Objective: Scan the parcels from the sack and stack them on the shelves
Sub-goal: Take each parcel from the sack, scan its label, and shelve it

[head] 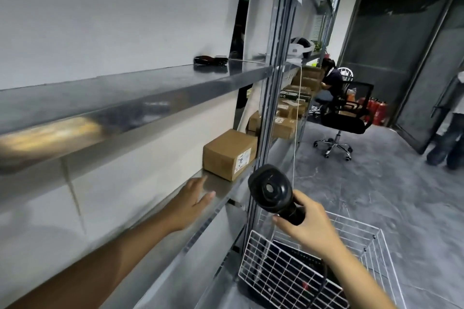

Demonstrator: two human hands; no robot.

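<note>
A brown cardboard parcel [229, 154] with a white label sits on the metal shelf [221, 187]. The left hand [194, 199] rests flat, released, just beside it; the right hand [305, 221] grasps a black handheld scanner [272, 192].

A brown cardboard parcel [229, 154] sits on a metal shelf [218, 184]. Just short of the parcel, the left hand [193, 198] stretches over the shelf, fingers straight. Right of the parcel, the right hand [311, 223] grips a black barcode scanner [272, 190]; below the parcel stands a white wire basket [276, 258]
</note>
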